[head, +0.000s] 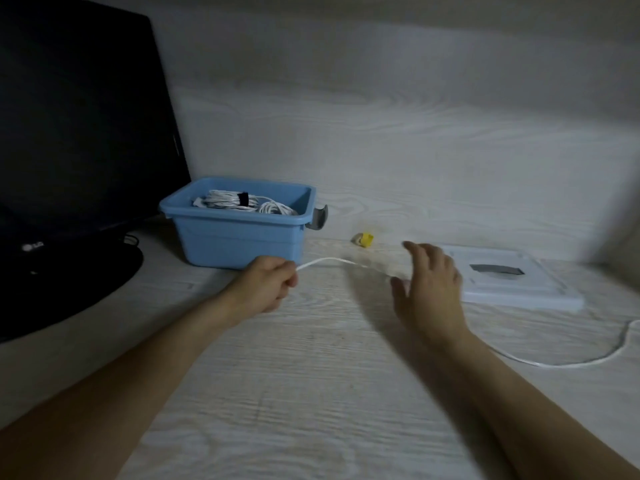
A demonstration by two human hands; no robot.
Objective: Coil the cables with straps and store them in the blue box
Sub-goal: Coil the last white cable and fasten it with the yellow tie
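Pinched in the left hand (268, 284) at mid-frame, one loose white cable (332, 261) runs left to right toward the right hand (431, 282), whose fingers are spread and grasp nothing, then curves along the desk (311, 393) at right. Two coiled cables (239, 200) lie in the single blue box (235, 237), one bound by a black strap (243, 198).

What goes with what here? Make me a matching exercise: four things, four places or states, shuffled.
Things:
1. left hand
2. right hand
3. strapped coil
4. yellow piece

States:
A. lies inside the blue box
B. fingers spread, open
C. on the table right of the box
D. grips the white cable

Pairs: 1-D, 2-B, 3-A, 4-C
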